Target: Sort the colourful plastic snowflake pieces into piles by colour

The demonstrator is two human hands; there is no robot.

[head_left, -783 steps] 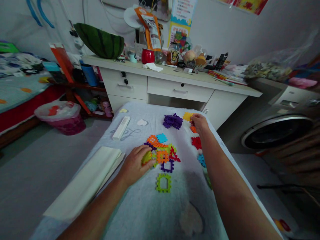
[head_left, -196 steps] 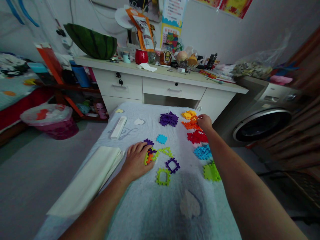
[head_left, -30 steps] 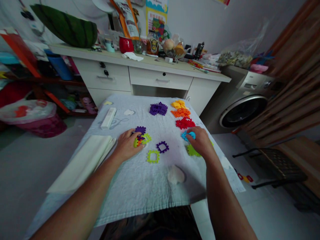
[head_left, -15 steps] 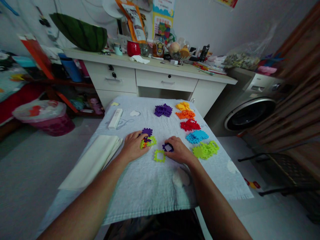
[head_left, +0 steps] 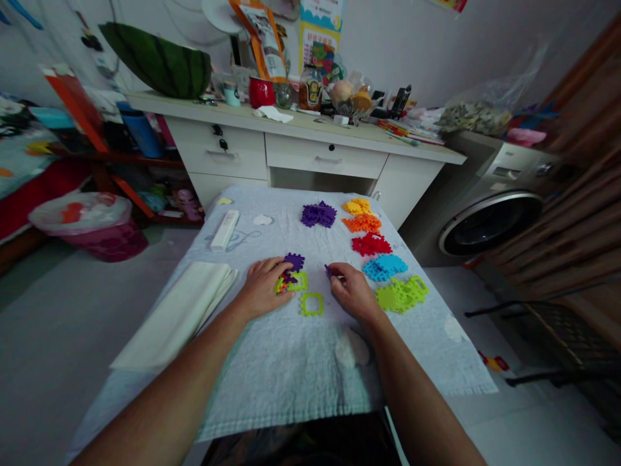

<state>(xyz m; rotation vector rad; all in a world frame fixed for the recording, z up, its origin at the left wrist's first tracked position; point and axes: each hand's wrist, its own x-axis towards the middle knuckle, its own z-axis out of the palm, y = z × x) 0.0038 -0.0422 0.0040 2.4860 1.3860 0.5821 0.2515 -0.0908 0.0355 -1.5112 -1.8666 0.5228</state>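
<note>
My left hand [head_left: 264, 286] curls over a small mixed heap of notched plastic tiles. A solid purple tile [head_left: 294, 261], a lime green tile [head_left: 301, 281] and orange bits [head_left: 282, 285] stick out past its fingers, which hide the rest. In a pinch of thumb and fingers, my right hand [head_left: 353, 288] holds a purple notched tile [head_left: 328, 270], seen nearly edge-on just above the cloth. A lime green square frame tile [head_left: 311, 313] lies flat between the two hands, touched by neither.
Sorted tile piles lie on the cloth-covered table [head_left: 291, 362]: purple [head_left: 318, 214], yellow [head_left: 358, 206], orange [head_left: 361, 223], red [head_left: 371, 244], blue [head_left: 385, 266], green [head_left: 402, 295]. At left are a white box [head_left: 225, 230] and a folded white cloth [head_left: 177, 314]. A cabinet [head_left: 325, 155] stands behind.
My right hand has lifted the purple frame tile from beside the green frame and tipped it edge-on, slightly farther from me. My left hand has stayed on the mixed heap.
</note>
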